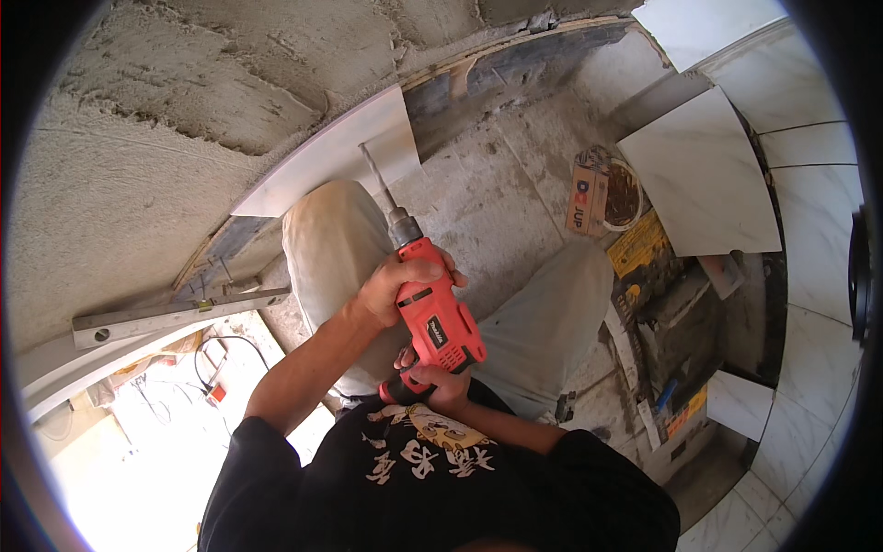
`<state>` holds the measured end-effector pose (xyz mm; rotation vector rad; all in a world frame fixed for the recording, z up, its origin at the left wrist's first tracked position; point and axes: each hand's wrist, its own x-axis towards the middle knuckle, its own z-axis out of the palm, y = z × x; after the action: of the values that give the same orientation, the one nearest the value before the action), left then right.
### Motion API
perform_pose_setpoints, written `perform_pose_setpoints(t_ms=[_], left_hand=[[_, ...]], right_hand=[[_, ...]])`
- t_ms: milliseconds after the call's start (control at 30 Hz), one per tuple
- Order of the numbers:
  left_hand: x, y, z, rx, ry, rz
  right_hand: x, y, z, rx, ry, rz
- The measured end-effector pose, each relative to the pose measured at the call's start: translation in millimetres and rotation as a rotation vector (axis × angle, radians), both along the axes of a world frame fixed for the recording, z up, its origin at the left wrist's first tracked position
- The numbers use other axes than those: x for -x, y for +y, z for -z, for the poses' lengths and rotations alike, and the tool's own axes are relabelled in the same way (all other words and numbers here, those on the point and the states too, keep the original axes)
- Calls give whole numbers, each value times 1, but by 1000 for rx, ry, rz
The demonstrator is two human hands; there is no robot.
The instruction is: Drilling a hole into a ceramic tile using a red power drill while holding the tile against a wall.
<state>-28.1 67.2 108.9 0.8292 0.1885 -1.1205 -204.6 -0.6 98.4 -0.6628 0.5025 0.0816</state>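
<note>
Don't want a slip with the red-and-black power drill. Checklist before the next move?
1. Bare left hand around the red-and-black power drill, behind its chuck: ok.
2. Bare right hand on the drill's rear handle: ok.
3. Long grey metal bit in the round grey metal chuck: ok; tightness cannot tell.
4. Bit tip touching the white rectangular panel: cannot tell, they overlap in view.
5. Silver straight-edged spirit level apart from the drill: ok.

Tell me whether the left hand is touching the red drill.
Touching. The head view shows the left hand wrapped around the red drill, just behind its chuck.
</note>
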Motion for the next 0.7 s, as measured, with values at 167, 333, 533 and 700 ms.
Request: perform_pose_setpoints(t_ms=[167,333,533,700], left_hand=[[1,-3,2,-61,-17,-8],[-1,-3,2,-76,-38,20],[0,-3,0,-70,-30,12],[1,1,0,6,43,-22]], right_hand=[[1,-1,9,-33,-20,5],[0,2,7,-120,-10,58],[-2,0,1,-116,-2,39],[-3,-2,-19,51,14,13]])
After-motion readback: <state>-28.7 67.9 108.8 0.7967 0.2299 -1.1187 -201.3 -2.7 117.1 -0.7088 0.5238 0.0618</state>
